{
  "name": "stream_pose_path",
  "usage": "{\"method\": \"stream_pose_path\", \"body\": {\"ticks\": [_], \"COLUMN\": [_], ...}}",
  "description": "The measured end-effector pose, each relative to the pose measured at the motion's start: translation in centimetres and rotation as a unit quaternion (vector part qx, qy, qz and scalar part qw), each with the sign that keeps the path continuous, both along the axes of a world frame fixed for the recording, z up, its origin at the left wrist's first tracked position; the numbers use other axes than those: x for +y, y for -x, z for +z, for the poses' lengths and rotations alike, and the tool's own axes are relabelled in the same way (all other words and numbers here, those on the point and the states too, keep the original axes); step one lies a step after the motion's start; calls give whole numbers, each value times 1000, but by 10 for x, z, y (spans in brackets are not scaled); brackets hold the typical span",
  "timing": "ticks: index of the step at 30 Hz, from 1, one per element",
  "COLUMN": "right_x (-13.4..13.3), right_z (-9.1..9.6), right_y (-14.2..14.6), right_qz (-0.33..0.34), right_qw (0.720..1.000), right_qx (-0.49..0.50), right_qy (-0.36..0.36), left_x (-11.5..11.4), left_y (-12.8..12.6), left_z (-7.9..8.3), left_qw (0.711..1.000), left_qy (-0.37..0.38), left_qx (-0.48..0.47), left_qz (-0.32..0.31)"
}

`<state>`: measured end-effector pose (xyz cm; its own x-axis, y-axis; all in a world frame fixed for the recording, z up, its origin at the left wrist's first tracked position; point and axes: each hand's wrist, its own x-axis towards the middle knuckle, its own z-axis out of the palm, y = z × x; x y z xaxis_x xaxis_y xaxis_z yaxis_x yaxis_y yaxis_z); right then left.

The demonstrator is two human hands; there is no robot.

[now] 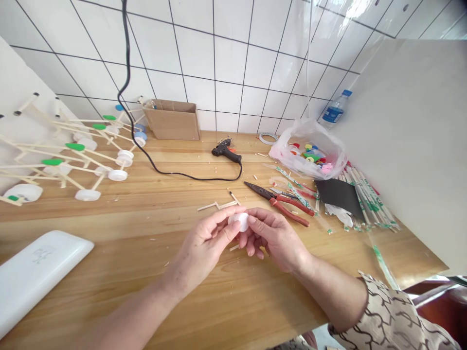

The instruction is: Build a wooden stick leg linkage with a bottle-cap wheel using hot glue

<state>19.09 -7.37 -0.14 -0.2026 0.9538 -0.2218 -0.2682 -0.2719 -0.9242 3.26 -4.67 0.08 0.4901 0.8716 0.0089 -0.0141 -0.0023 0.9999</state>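
A small round white bottle cap [240, 221] is held above the table between both hands. My left hand [215, 238] pinches it from the left with thumb and fingers. From the right, my right hand [274, 234] grips its edge between thumb and forefinger, the other fingers curled below. Just beyond the hands lie thin wooden sticks [218, 206], one with a dark tip. A pair of pliers [279, 201] with red handles rests to the right of them. The underside of the cap is hidden.
A black glue gun [228, 150] with its cord lies near a cardboard box [173, 121]. Stick models with cap wheels [87, 195] stand left, behind a white device [44, 272]. At right are a plastic bag [314, 150] of coloured caps, wrapped sticks [372, 199] and a water bottle [335, 111].
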Motion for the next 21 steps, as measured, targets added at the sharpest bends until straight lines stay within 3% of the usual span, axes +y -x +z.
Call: {"method": "stream_pose_path", "body": {"ticks": [5, 9, 11, 16, 21], "right_x": [-2, -2, 0, 3, 3], "right_z": [-1, 0, 0, -1, -3], "right_y": [1, 2, 2, -2, -3], "right_qz": [19, 23, 14, 22, 48], "right_qw": [1000, 999, 999, 999, 993], "right_qx": [-11, -31, -25, 41, 96], "right_qy": [-19, -37, -23, 27, 46], "left_x": [-3, -6, -8, -7, -2], "left_y": [0, 1, 1, 4, 3], "left_z": [-4, -13, -15, -12, -4], "left_qw": [988, 944, 928, 933, 977], "left_qy": [-121, -302, -343, -321, -182], "left_qx": [89, 127, 144, 161, 109], "left_qz": [36, 39, 32, 24, 28]}}
